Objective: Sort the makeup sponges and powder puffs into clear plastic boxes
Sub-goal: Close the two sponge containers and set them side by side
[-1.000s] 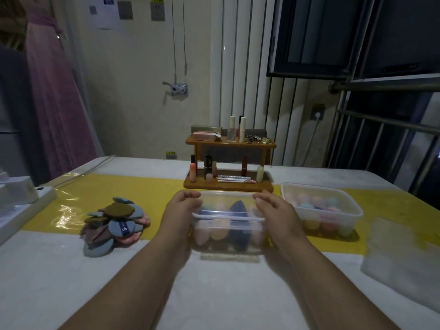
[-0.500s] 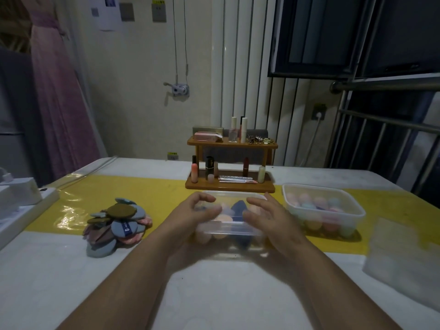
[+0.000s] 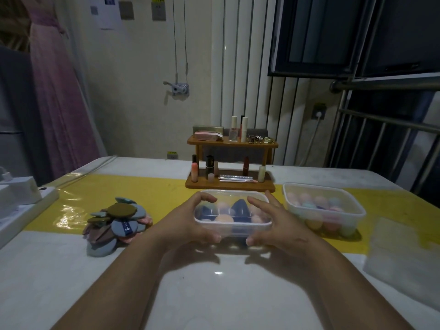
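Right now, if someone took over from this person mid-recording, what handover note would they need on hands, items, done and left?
Left hand and right hand both grip the ends of the middle clear box, thumbs at its near side, fingers over the top.
That box holds makeup sponges and looks lidded. A second clear box to its right also holds sponges.
Done: sponges boxed, as far as shows.
Left: the pile of powder puffs lies loose, left of the hands, unboxed.

text | blue powder puff (image 3: pixel 125 226) band: "9" plus small unreadable letters | wall notices (image 3: pixel 158 9): illegible
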`<move>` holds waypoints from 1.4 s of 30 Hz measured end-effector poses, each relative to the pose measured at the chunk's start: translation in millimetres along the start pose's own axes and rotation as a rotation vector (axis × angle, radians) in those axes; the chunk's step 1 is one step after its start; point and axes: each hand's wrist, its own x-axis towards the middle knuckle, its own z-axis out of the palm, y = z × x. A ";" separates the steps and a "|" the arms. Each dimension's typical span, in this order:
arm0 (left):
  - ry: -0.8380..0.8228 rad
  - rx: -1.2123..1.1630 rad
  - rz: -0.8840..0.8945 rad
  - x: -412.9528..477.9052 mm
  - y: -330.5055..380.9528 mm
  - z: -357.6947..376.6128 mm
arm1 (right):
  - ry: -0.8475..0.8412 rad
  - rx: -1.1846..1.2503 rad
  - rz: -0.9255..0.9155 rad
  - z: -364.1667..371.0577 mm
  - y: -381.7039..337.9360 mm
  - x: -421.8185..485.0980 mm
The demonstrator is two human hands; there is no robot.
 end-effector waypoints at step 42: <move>0.790 -0.112 -0.266 22.5 -13.3 6.5 | 0.023 0.251 -0.059 49.9 -33.4 23.9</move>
